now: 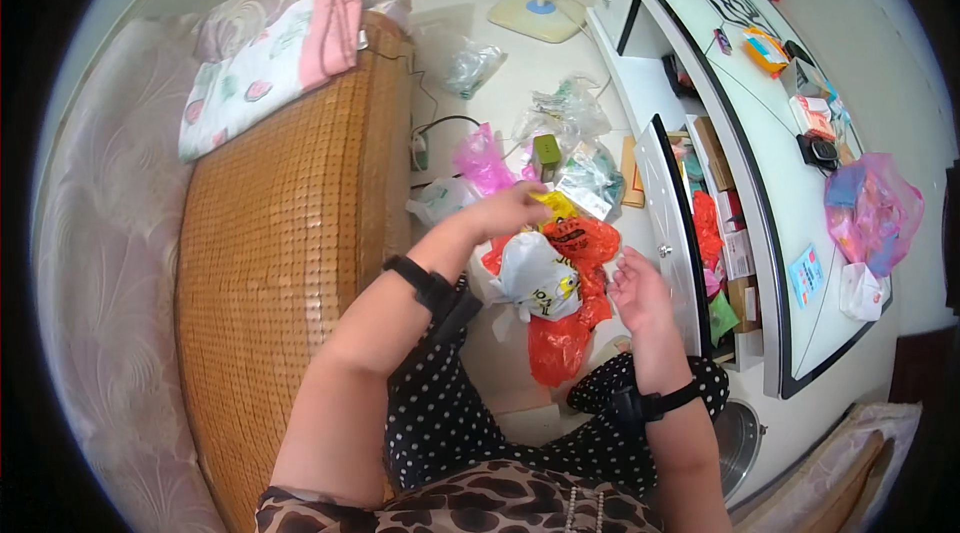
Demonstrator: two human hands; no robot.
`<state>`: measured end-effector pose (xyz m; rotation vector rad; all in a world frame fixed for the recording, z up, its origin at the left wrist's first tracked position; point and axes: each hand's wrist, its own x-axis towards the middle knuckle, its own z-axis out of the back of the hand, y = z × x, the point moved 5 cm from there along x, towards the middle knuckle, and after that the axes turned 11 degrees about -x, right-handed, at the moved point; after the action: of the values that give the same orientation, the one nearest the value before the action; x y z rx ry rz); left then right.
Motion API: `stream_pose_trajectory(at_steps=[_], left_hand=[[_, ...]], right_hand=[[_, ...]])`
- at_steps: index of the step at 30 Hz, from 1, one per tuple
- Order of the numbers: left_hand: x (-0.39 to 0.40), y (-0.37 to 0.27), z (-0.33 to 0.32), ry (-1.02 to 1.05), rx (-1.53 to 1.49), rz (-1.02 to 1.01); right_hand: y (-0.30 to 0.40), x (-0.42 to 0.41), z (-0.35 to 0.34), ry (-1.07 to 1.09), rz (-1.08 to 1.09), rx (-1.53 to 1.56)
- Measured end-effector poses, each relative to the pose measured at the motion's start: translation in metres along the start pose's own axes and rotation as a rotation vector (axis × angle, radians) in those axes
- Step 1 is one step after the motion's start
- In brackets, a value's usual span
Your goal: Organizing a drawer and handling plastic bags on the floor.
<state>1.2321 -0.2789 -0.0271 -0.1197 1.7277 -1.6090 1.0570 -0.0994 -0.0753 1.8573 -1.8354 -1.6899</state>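
Note:
My left hand [517,209] reaches over the heap of plastic bags, its fingertips at a yellow plastic bag [556,206]; whether it grips the bag I cannot tell. Palm up with fingers a little curled, my right hand [639,289] holds nothing and is just right of a red plastic bag [585,239]. Between the hands lies a white printed plastic bag [534,274], with another red bag [556,349] below it. Beyond are a pink bag [486,161], a green box [547,153] and a clear bag with things inside [592,176].
A sofa seat with a beaded mat [277,233] runs along the left. On the right stands a glass-topped coffee table [757,120] with its drawer [675,233] pulled out and full of boxes and bags. A fan base [538,15] and a metal basin [739,443] are on the floor.

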Motion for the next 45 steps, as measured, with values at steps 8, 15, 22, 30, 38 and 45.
stream_pose_trajectory(at_steps=[8, 15, 22, 30, 38, 45], left_hand=[[0.104, 0.157, 0.031, -0.401, -0.059, 0.265], [0.159, 0.149, 0.052, -0.212, 0.225, 0.224], [0.209, 0.115, 0.211, -0.541, 0.593, 0.217], [0.220, 0.229, 0.199, -0.831, 0.569, 0.303], [0.174, 0.131, 0.188, -0.641, 0.116, -0.071], [0.078, 0.011, 0.157, -0.564, -0.186, -0.245]], right_hand=[[-0.038, 0.054, -0.035, 0.067, -0.181, -0.127], [-0.023, 0.078, -0.041, 0.039, -0.224, -0.091], [-0.007, 0.087, -0.015, -0.042, -0.222, 0.203], [-0.019, 0.090, -0.019, -0.040, -0.285, 0.166], [-0.014, 0.069, -0.049, 0.017, -0.148, -0.076], [-0.007, 0.025, -0.076, 0.158, 0.061, -0.385]])
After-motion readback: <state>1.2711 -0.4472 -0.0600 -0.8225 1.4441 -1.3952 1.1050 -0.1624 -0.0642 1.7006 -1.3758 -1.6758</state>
